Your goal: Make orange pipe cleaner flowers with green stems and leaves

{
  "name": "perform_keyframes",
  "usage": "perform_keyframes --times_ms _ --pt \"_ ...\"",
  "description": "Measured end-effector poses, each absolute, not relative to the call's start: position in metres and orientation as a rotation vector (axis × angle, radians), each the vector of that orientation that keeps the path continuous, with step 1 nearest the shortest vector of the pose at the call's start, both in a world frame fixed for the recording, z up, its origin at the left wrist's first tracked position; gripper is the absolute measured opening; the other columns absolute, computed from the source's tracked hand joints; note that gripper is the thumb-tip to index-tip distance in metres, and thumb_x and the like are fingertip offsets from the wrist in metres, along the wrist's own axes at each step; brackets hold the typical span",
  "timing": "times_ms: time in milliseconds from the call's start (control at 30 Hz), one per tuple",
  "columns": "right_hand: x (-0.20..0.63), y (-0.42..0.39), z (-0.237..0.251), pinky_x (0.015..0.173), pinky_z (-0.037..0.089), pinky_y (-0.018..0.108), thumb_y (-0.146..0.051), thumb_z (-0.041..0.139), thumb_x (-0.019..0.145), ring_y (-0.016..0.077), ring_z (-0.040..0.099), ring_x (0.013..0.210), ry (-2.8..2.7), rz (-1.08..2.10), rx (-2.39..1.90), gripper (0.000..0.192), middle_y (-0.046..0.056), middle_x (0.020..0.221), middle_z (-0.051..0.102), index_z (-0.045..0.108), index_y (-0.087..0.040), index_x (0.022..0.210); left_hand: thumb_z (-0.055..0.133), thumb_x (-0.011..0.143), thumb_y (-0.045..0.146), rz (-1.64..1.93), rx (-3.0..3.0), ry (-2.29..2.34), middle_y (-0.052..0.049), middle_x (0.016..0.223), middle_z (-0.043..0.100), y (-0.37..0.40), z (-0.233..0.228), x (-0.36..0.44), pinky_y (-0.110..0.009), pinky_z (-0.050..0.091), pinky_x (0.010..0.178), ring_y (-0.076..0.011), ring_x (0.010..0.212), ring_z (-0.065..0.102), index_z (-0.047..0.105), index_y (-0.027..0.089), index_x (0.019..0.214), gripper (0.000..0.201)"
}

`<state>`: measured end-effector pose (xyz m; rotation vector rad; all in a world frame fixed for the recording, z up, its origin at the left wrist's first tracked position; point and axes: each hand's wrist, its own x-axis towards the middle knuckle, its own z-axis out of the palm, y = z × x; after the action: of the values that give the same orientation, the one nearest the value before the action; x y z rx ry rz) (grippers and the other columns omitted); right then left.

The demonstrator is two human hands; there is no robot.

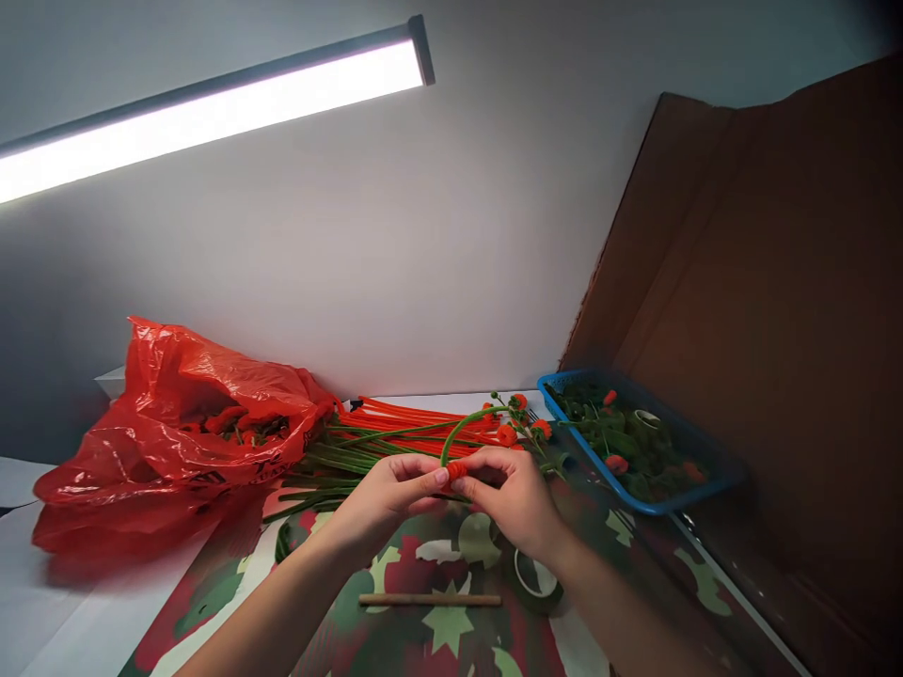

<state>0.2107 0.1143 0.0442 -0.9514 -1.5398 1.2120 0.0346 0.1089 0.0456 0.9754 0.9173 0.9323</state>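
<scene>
My left hand (pixel 391 487) and my right hand (pixel 516 494) meet over the middle of the table, thumbs and fingertips pinched on a small orange pipe cleaner coil (pixel 457 469). A green pipe cleaner stem (pixel 458 431) arcs up from beside the coil; whether the two are joined I cannot tell. Behind my hands lie bundles of orange pipe cleaners (pixel 402 414) and green pipe cleaners (pixel 345 454). Several finished-looking orange flowers (pixel 506 433) on green stems rest just beyond my right hand. A thin wooden stick (pixel 430 600) lies in front, below both hands.
A red plastic bag (pixel 169 442) with orange and green pieces inside stands at left. To the right is a blue basket (pixel 621 491) of green and orange pieces, beside a cardboard panel (pixel 762 282). A green tape roll (pixel 543 590) lies under my right forearm. A lamp (pixel 282 99) hangs above.
</scene>
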Motion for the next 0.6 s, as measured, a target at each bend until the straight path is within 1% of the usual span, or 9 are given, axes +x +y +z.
perform_keyframes --times_ms 167,233,400,467,600 --pt "0.209 0.113 0.041 0.063 0.051 0.025 -0.030 0.077 0.070 0.0146 0.065 0.066 -1.550 1.184 -0.956 0.015 0.002 0.071 0.072 0.076 -0.017 0.076 0.088 0.058 0.035 0.947 0.944 0.962 -0.001 0.071 0.066 0.106 0.048 0.038 -0.019 0.050 0.064 -0.0108 0.069 0.060 0.068 0.014 0.064 0.030" --pt "0.209 0.113 0.041 0.063 0.051 0.026 -0.030 0.077 0.069 0.0149 0.065 0.065 -1.547 1.180 -0.961 0.015 0.003 0.070 0.072 0.076 -0.017 0.074 0.087 0.059 0.035 0.954 0.956 0.967 -0.001 0.070 0.065 0.106 0.048 0.038 -0.019 0.050 0.063 -0.0109 0.068 0.060 0.067 0.014 0.063 0.029" --pt "0.210 0.112 0.046 0.061 0.052 0.028 -0.035 0.077 0.068 0.0179 0.067 0.068 -1.459 1.317 -0.955 0.020 0.005 0.075 0.074 0.075 -0.017 0.077 0.083 0.065 0.040 1.008 0.946 0.934 -0.004 0.072 0.067 0.107 0.048 0.038 -0.022 0.054 0.063 -0.0133 0.070 0.062 0.071 0.013 0.070 0.030" --pt "0.211 0.112 0.049 0.059 0.052 0.028 -0.037 0.076 0.068 0.0169 0.067 0.065 -1.458 1.359 -0.942 0.022 0.005 0.075 0.075 0.075 -0.017 0.079 0.083 0.065 0.041 1.013 0.905 0.896 -0.004 0.072 0.068 0.108 0.049 0.038 -0.023 0.055 0.061 -0.0141 0.068 0.063 0.071 0.013 0.072 0.031" --pt "0.215 0.113 0.051 0.056 0.050 0.027 -0.037 0.078 0.066 0.0145 0.063 0.061 -1.477 1.382 -0.957 0.025 0.004 0.072 0.073 0.075 -0.015 0.078 0.086 0.061 0.035 1.018 0.853 0.863 -0.002 0.069 0.068 0.108 0.053 0.037 -0.023 0.056 0.059 -0.0134 0.065 0.064 0.070 0.013 0.073 0.030"
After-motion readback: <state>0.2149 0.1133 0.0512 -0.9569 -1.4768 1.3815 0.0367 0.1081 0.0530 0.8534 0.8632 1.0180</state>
